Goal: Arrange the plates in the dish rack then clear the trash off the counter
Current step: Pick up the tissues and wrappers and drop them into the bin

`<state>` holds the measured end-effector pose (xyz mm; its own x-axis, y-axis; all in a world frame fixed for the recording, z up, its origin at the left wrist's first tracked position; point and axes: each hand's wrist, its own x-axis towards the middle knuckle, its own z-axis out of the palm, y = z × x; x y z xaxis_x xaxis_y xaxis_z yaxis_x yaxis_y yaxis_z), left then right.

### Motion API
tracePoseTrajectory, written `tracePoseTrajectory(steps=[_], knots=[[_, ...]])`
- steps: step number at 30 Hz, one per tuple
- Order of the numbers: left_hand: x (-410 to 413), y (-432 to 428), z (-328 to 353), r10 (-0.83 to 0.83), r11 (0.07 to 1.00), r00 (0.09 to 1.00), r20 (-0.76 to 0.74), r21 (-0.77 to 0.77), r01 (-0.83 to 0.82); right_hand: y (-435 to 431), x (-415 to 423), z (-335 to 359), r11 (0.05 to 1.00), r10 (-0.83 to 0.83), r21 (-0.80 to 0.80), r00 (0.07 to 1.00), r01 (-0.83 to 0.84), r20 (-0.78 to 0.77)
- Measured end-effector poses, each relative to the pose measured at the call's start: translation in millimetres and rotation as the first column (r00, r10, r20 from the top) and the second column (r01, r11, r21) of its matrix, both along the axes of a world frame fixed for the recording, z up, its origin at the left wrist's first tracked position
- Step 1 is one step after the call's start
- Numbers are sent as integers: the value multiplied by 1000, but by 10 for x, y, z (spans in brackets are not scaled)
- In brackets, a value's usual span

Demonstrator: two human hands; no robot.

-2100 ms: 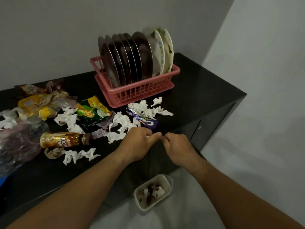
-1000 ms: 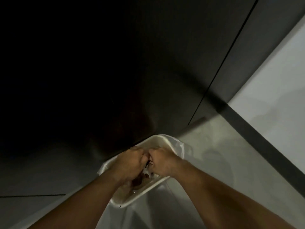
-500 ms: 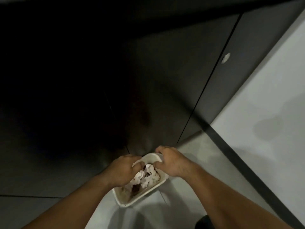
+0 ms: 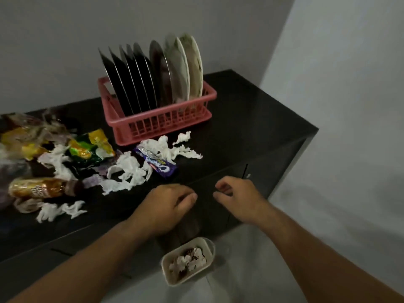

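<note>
The bottle [image 4: 41, 188], torn tissues [image 4: 129, 171] and purple wrapper [image 4: 158, 164] lie left on the counter [image 4: 251, 119], on the near side of the pink rack [image 4: 161, 125] holding the plates [image 4: 140, 84]. The left hand [image 4: 168, 204] and right hand [image 4: 238, 195] hover empty, fingers loosely curled. I'd bunch the tissues together, then drop them in the floor bin [image 4: 190, 278].

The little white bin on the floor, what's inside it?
The white bin holds crumpled white tissues and some dark brown scraps. Anything beneath them is covered.
</note>
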<state>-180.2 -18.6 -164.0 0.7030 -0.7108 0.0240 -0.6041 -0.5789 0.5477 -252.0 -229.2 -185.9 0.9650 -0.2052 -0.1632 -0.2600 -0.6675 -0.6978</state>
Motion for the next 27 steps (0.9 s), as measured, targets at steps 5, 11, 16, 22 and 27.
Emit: tracePoseTrajectory(steps=[5,11,16,22,27], knots=[[107,-4,268,57,998,996,64,-6,-57,-2,47,337,1000,16,20,999,-16,38],[471,45,344,132,991,983,124,-11,-132,58,312,334,996,79,-38,997,-79,-10],[1121,53,439,150,989,974,168,-43,-144,92,768,410,996,12,-94,1000,-10,21],[1739,16,406,86,996,976,198,-27,-82,114,1380,428,971,-50,-235,999,51,10],[1952,7,258,57,998,980,191,-6,-57,150,1836,394,906,45,-418,996,-72,-75]])
